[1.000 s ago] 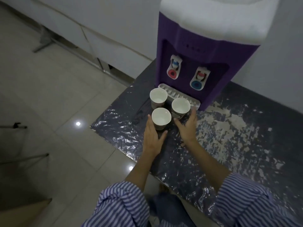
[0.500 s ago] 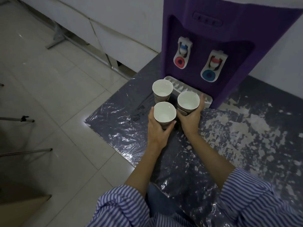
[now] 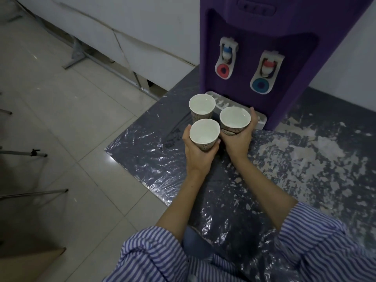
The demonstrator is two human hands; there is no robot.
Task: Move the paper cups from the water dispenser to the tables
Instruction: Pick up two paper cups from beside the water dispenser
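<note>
1. Head view: compared with a second ago, when both hands lay open and low beside the cups, each hand has now wrapped around one. The left hand (image 3: 200, 154) grips the nearest cup (image 3: 204, 133), thumb on its left side and fingers curled round the right. The right hand (image 3: 238, 140) cradles the right cup (image 3: 235, 120), fingers reaching up its far side by the drip tray (image 3: 259, 119).

2. Both held cups stand upright with their white insides showing; whether they hold water I cannot tell. The nearest cup looks raised a little off the surface (image 3: 305, 159), though the angle makes that a judgement and not a certainty. The right cup's base is hidden behind the hand.

3. A third cup (image 3: 202, 106) stands untouched at the left end of the drip tray, just behind the other two and below the red tap of the purple water dispenser (image 3: 284, 47).

4. What this means: the grasp step looks finished and the carry is about to start. Two cups can go in this trip; the third will need a return visit.

5. Care called for: paper walls give under a squeeze, so a light, level hold seems wise. The held cups sit close together and close to the third, so lifting straight up before pulling back should avoid a knock.
</note>
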